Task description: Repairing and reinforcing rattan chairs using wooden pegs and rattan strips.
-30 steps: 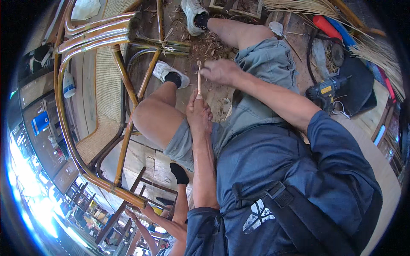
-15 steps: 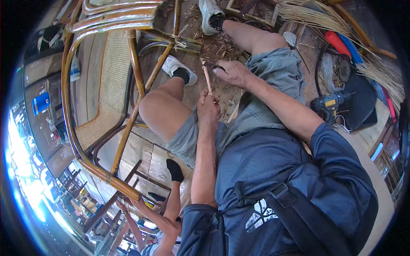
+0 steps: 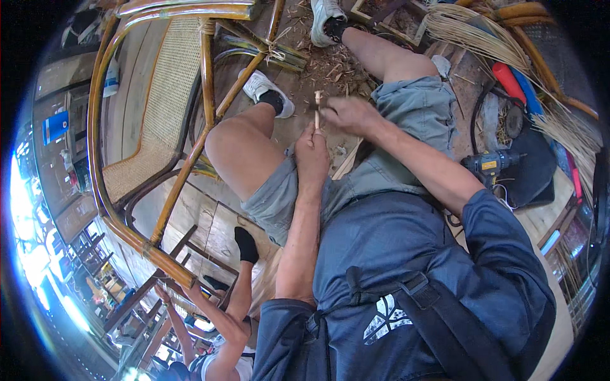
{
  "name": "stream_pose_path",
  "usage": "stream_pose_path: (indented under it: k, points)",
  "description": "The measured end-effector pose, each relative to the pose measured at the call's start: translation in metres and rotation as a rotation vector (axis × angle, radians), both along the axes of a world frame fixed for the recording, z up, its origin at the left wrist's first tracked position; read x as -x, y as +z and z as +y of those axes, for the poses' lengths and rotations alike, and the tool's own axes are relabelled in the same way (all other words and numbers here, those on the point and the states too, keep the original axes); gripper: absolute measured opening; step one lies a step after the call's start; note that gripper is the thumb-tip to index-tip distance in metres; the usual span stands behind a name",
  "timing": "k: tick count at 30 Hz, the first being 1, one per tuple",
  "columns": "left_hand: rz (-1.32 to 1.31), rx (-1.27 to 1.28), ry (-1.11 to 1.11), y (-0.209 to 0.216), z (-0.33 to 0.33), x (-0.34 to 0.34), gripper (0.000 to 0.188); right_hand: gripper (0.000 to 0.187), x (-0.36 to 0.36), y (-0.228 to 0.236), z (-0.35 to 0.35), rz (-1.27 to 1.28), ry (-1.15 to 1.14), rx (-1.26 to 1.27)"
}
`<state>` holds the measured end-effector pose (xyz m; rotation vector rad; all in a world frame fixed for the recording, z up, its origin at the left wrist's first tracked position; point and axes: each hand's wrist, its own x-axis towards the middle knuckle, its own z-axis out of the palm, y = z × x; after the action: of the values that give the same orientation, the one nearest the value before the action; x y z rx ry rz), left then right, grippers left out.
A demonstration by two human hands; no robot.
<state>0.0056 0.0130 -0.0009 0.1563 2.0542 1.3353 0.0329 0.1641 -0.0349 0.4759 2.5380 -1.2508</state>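
My left hand is closed around the lower part of a thin, pale wooden stick, which points up and away from me between my knees. At the stick's far end is a pale curled or frayed bit. My right hand, smeared by motion, is closed on a small dark knife. The blade lies across the stick just above my left hand; most of the knife is hidden by my fingers and blur.
A rattan chair frame with a woven cane panel stands at my left. Shavings litter the floor ahead. On the right are a power drill, a red-handled object and cane strands. Another person's arm shows at lower left.
My right hand has drawn the knife down the stick toward my left hand. The pale curled end of the stick now stands exposed beyond the blade. The view has shifted slightly.
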Motion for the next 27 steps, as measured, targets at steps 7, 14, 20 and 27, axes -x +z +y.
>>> stream_pose_path:
  k: [7, 14, 20, 27]
  points:
    - [0.062, 0.102, -0.005, -0.004, -0.003, -0.005, 0.024, 0.042, 0.0, 0.005, 0.001, -0.035, -0.013, 0.007]
    - [0.251, 0.182, -0.136, 0.012, 0.006, 0.001, 0.026, 0.039, -0.003, 0.013, -0.003, -0.103, 0.039, 0.041]
    - [0.138, 0.145, -0.126, 0.004, 0.009, 0.006, 0.028, 0.037, 0.013, -0.016, 0.012, -0.135, -0.011, 0.063]
    - [-0.117, 0.036, 0.034, 0.014, 0.005, 0.005, 0.024, 0.04, 0.003, 0.018, 0.01, 0.034, -0.177, 0.05]
